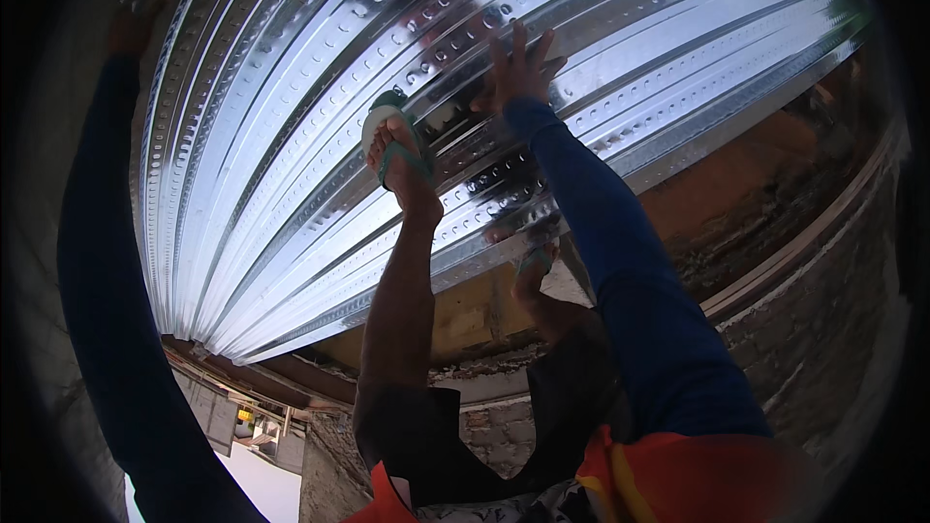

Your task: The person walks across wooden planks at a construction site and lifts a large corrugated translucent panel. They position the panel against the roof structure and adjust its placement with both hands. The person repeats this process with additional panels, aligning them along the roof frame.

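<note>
Shiny ribbed metal decking sheets [320,165], dimpled along their ribs, fan across the upper view. My right hand [518,73] is laid over the decking with fingers spread, and nothing shows in it; how firmly it presses is unclear. My left hand [139,24] reaches to the far left, by the outer edge of the decking. Shadow hides its fingers, so whether it grips that edge cannot be made out. Between my arms, one foot in a green flip-flop [407,165] stands on the metal.
My other foot [533,271] is at the decking's near edge. Below that edge lie brown boards [465,320] and a rough block wall [499,436]. A long timber strip [804,242] runs along the right. At lower left is a drop toward buildings [208,407].
</note>
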{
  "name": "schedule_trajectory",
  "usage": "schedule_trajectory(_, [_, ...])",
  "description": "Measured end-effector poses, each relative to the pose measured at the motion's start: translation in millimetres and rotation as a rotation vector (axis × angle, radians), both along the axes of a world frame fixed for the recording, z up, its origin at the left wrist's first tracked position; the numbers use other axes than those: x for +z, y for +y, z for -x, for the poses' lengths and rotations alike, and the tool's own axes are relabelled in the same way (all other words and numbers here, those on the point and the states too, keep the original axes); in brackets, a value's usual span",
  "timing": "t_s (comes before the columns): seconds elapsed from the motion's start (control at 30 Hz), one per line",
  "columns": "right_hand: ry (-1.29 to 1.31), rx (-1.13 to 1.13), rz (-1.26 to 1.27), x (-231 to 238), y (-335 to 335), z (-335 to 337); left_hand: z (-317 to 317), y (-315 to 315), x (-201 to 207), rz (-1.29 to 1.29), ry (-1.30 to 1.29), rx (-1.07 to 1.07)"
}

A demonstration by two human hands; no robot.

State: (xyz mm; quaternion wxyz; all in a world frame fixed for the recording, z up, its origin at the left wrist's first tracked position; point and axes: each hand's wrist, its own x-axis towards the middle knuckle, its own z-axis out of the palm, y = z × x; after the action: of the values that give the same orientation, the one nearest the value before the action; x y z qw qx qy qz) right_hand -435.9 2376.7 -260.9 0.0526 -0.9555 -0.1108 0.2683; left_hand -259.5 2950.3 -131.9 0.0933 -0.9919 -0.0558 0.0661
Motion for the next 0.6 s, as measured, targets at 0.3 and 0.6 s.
schedule_trajectory(0.3, [0.048, 0.031, 0.082, -9.7, 0.0, -1.8, 11.0, 14.6, 15.9, 0.087, -0.012, -0.070])
schedule_trajectory(0.6, [0.017, 0.050, 0.094, 1.1, 7.9, 3.9, 44.7, -64.8, 60.6, 0.036, -0.183, -0.104])
